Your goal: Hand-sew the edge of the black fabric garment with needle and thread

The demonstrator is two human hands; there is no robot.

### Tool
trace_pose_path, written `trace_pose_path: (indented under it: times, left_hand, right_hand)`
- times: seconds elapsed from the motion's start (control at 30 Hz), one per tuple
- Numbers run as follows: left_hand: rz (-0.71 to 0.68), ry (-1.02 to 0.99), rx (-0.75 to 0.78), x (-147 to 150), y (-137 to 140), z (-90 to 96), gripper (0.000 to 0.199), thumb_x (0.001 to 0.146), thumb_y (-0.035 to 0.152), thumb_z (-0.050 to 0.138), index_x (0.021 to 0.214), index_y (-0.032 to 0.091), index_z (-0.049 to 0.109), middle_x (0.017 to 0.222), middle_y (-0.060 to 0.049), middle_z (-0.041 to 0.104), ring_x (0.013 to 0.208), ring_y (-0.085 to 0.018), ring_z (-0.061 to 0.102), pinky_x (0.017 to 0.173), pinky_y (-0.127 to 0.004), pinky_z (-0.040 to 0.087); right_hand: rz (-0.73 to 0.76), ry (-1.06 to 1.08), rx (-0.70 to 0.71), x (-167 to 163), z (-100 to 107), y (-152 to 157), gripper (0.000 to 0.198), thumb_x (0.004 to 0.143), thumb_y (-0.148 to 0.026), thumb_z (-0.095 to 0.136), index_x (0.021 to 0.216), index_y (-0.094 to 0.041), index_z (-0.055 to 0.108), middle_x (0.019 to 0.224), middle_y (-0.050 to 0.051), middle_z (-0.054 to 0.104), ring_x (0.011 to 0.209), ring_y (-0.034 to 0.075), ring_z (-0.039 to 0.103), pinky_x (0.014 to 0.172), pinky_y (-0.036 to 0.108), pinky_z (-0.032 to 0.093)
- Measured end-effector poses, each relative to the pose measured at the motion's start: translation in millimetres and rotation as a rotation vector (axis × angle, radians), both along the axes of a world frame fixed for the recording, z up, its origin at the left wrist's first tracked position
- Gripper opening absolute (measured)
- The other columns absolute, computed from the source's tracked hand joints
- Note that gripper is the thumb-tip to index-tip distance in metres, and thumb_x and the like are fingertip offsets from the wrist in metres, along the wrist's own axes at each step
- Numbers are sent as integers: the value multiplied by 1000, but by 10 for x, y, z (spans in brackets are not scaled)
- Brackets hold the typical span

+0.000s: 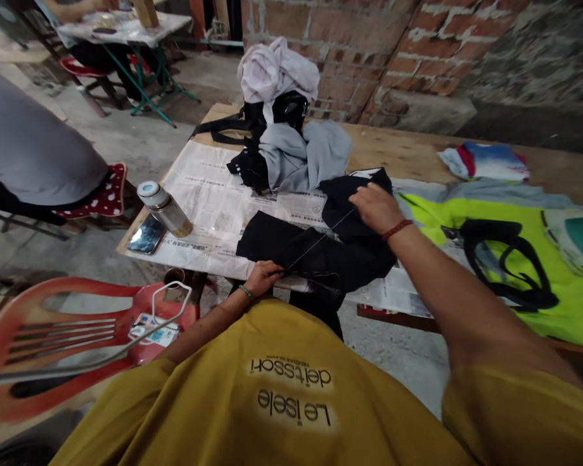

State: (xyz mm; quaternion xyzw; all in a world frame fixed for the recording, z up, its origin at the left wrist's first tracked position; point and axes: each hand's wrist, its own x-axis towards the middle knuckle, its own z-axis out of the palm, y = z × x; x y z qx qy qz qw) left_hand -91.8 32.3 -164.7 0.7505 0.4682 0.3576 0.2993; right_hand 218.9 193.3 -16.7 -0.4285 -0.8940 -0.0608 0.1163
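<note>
A piece of black cloth [315,255] lies across the newspaper at the table's near edge. My left hand [265,278] is closed on its near left edge, fingertips pressed together. Above the cloth's right part my right hand [376,207] is closed in a pinch. From that pinch a pale thread [315,244] runs in a straight line down to the cloth beside my left fingers. Whether a needle is in the right fingers cannot be seen. Behind the cloth sits a heap of grey fabric [306,155].
A flask [165,208] and a phone [146,234] rest at the table's left end, on newspaper [199,168]. Bright yellow fabric [495,252] with black straps [510,265] covers the right side. A red plastic chair [68,323] stands left; a seated person [34,136] is beyond it.
</note>
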Motion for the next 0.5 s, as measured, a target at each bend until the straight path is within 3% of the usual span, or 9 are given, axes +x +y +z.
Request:
trace_pose_path:
  times: [0.1, 0.23, 0.37, 0.43, 0.5]
  left_hand:
    - [-6, 0, 0, -5, 4, -10, 13, 80, 23, 61, 84, 16, 71, 66, -1, 63, 62, -10, 56, 63, -22, 42]
    - [-13, 3, 15, -9, 6, -7, 13, 81, 24, 60, 84, 17, 71, 69, -2, 65, 64, -10, 57, 64, -22, 43]
    - [-3, 6, 14, -5, 1, 5, 13, 81, 22, 60, 84, 16, 71, 69, -2, 65, 64, -10, 57, 64, -22, 43]
    - [-4, 3, 15, -2, 1, 9, 12, 81, 22, 61, 84, 16, 71, 69, -2, 65, 64, -10, 57, 65, -22, 43]
    - [-7, 8, 9, -1, 3, 12, 12, 80, 21, 61, 84, 16, 71, 70, -2, 65, 65, -10, 57, 65, -22, 43]
  right_hand:
    - [-157, -63, 96, 420, 283, 164, 28, 89, -6, 38, 98, -4, 65, 107, 19, 63, 113, 17, 51, 104, 37, 26]
    - [-388, -189, 206, 882, 701, 216, 41, 95, -15, 29, 91, 2, 67, 105, 26, 62, 116, 17, 49, 92, 35, 32]
    - [-436, -254, 270, 1186, 1092, 75, 47, 93, -18, 26, 76, -4, 68, 113, 28, 58, 117, 25, 50, 86, 42, 32]
    - [-503, -251, 255, 1297, 1246, -20, 52, 91, -22, 25, 65, -4, 65, 115, 26, 57, 116, 27, 50, 82, 43, 32]
    - [-733, -148, 287, 1378, 1364, -105, 53, 89, -29, 29, 57, -5, 62, 110, 18, 62, 112, 24, 51, 75, 41, 33]
